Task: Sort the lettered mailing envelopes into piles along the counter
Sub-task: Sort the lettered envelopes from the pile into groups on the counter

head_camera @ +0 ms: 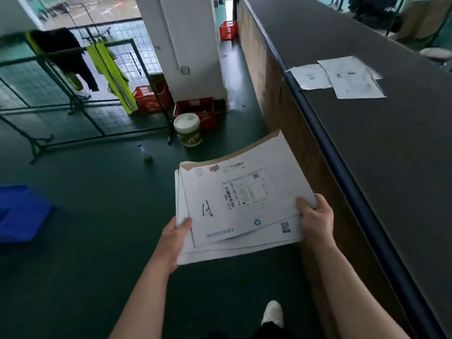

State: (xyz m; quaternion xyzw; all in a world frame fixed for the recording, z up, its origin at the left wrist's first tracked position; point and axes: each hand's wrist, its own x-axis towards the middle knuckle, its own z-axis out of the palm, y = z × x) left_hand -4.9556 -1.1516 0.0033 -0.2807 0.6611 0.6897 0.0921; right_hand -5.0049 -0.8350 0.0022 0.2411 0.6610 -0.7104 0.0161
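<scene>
I hold a stack of white mailing envelopes (242, 201) in front of me, over the green floor and just left of the counter. The top envelope bears a handwritten letter, a barcode label and a QR code. My left hand (175, 241) grips the stack's near left corner, thumb on top. My right hand (315, 217) grips its right edge. On the dark counter (381, 133) to the right, further along, lie two white envelopes (342, 77), overlapping each other near the counter's blue front edge.
The counter's brown front panel (281, 113) runs along my right side. Ahead on the floor stand a white bucket (187, 129), red crates (198, 111), a small bottle (146, 156) and a green metal rack (73, 94) hung with clothes. A blue bin (19, 214) sits far left.
</scene>
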